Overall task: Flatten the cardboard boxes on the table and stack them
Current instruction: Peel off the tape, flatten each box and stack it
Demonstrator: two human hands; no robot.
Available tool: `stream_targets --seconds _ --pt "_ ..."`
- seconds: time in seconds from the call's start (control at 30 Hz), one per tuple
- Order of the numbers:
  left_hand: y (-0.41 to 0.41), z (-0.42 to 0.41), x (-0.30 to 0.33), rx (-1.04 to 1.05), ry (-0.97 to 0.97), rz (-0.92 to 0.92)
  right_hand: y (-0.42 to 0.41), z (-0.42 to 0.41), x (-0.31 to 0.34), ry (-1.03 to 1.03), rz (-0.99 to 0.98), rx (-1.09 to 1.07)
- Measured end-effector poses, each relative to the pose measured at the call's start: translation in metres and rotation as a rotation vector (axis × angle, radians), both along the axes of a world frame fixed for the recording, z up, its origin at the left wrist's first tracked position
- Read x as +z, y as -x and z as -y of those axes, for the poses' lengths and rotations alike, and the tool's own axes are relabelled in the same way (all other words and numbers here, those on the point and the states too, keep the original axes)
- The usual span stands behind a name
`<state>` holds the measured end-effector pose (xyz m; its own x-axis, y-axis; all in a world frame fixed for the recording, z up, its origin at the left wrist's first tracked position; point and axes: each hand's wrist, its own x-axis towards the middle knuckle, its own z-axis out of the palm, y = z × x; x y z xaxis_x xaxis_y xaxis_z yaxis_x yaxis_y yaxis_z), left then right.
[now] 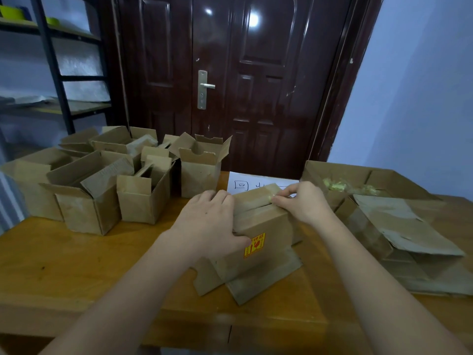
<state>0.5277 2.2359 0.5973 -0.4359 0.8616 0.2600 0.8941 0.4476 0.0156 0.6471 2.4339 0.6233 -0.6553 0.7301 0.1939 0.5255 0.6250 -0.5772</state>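
A small cardboard box (pixel 266 234) with a yellow and red sticker stands upside down at the middle of the wooden table (pixel 76 265), its lower flaps splayed on the tabletop. My left hand (pixel 210 221) grips the box's left side, thumb on the front face near the sticker. My right hand (pixel 302 201) pinches a strip of tape (pixel 270 197) at the box's top seam. Several open boxes (pixel 97 190) crowd the table's left back. A pile of flattened boxes (pixel 409 239) lies at the right.
A white sheet of paper (pixel 245 181) with writing lies behind the held box. A large open carton (pixel 358 180) holding yellowish scraps sits at the back right. A dark door (pixel 230 73) stands behind the table, a metal shelf (pixel 51 73) at the left.
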Motion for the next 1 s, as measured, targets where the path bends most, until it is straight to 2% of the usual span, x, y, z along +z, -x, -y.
stream_targets --seconds 0.17,0.33,0.5,0.63,0.73,0.8,1.0 --pt "-0.024 -0.049 0.015 0.001 0.156 0.007 0.008 0.011 0.0 -0.3 0.118 -0.079" --pt "-0.015 -0.059 0.007 -0.048 0.143 -0.069 -0.007 -0.005 0.005 -0.35 0.043 -0.084" --pt "-0.008 -0.067 0.016 -0.008 0.199 -0.05 -0.007 -0.003 0.0 -0.154 -0.097 0.144" --pt "-0.018 -0.081 0.011 0.045 0.117 0.002 -0.01 -0.012 -0.003 0.137 -0.275 0.106" --pt "-0.013 -0.084 0.004 0.021 0.068 -0.02 -0.009 -0.015 -0.008 0.247 -0.232 0.077" --pt "-0.009 -0.083 0.002 -0.002 0.056 -0.033 -0.009 -0.018 -0.008 0.361 -0.276 0.072" --pt "-0.008 -0.084 -0.001 -0.016 0.057 -0.088 -0.007 -0.028 -0.006 0.347 -0.271 0.045"
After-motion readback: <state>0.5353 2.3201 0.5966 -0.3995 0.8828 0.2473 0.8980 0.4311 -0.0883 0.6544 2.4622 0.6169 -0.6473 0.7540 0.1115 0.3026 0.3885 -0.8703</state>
